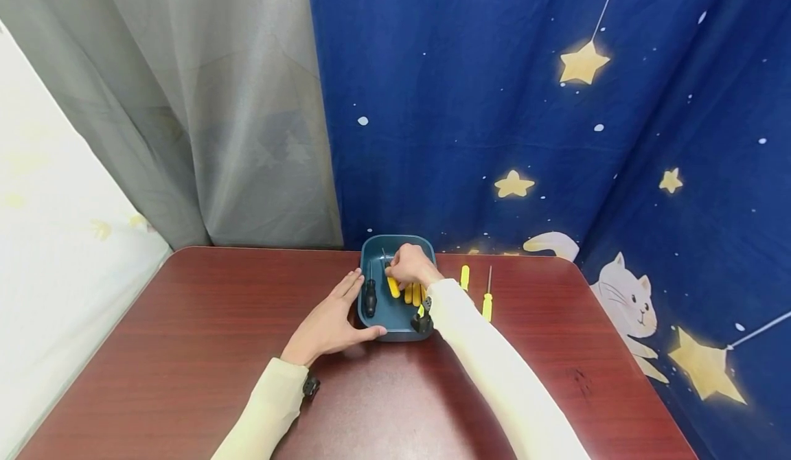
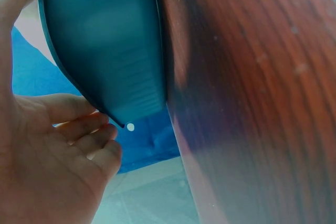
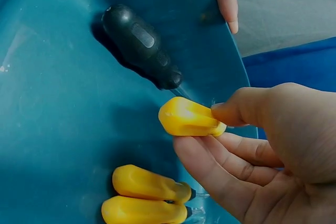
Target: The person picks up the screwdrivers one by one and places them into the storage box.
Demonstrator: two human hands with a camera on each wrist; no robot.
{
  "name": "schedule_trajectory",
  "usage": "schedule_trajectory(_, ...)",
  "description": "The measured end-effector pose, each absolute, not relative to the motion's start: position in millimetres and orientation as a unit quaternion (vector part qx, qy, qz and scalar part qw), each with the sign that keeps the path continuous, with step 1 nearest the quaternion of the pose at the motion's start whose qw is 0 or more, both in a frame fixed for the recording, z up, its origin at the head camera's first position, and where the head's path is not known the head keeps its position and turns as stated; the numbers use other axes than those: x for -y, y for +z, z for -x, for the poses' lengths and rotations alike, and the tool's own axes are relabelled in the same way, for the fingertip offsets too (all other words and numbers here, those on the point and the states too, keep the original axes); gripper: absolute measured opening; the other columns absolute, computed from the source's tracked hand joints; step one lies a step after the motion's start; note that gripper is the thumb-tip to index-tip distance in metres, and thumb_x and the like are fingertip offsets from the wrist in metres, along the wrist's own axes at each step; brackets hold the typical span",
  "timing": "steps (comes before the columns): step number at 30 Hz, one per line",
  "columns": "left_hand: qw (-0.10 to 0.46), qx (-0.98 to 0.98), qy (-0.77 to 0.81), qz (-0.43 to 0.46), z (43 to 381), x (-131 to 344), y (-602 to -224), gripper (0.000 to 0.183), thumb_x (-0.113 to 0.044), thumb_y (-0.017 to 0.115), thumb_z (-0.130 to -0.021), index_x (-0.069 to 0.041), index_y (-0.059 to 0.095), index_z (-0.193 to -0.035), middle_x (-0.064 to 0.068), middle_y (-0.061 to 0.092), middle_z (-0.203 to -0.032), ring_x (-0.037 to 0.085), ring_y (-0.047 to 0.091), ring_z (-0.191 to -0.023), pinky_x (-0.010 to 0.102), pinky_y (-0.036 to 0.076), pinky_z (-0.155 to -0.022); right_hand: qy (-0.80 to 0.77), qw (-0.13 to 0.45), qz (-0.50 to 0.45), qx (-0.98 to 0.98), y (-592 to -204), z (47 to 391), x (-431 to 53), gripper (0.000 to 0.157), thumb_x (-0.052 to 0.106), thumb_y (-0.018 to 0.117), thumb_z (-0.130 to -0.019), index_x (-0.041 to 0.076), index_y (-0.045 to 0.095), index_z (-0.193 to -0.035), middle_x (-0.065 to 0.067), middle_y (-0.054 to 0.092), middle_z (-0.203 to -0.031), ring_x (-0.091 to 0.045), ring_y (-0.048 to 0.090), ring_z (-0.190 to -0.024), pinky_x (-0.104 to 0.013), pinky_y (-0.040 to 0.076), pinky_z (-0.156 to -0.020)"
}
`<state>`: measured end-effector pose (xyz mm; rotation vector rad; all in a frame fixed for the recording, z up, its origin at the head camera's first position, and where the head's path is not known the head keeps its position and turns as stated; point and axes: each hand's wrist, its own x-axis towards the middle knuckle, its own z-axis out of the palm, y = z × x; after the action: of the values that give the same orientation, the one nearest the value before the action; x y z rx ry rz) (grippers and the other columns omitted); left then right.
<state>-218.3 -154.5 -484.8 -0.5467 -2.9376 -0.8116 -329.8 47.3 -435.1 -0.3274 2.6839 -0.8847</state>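
Note:
A blue-green plastic bin [image 1: 391,317] stands at the back middle of the table. Inside it, my right hand [image 1: 411,263] pinches a yellow-handled screwdriver [image 3: 181,116] between thumb and fingers, its handle end tilted toward me. My left hand [image 1: 327,324] spans the bin's near left corner, thumb at the front rim and extended fingers along the left side. Against the left wall inside lies a black-handled screwdriver [image 3: 137,43]. Several more yellow-handled screwdrivers [image 3: 147,182] lie side by side in the bin, partly hidden by my right wrist in the head view.
Right of the bin, two yellow screwdrivers lie on the reddish-brown table [image 1: 204,350]: one far handle [image 1: 465,276] partly covered by my sleeve, the other screwdriver [image 1: 487,303] with its shaft pointing away. A blue starry curtain [image 1: 457,103] hangs directly behind the table.

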Motion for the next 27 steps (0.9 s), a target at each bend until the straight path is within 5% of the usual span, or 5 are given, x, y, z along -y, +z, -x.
schedule_trajectory(27, 0.027, 0.947, -0.264, 0.182, 216.5, 155.9, -485.9, 0.123, -0.085, 0.067, -0.074, -0.009, 0.029, -0.162, 0.004, 0.019, -0.173, 0.025, 0.027, -0.158, 0.049, 0.040, -0.120, -0.310, 0.189, 0.043, -0.931, -459.9, 344.3, -22.8, 0.031, 0.018, 0.072, -0.096, 0.002, 0.074, -0.069, -0.007, 0.069, -0.061, -0.020, 0.075, -0.058, -0.031, 0.062, -0.059)
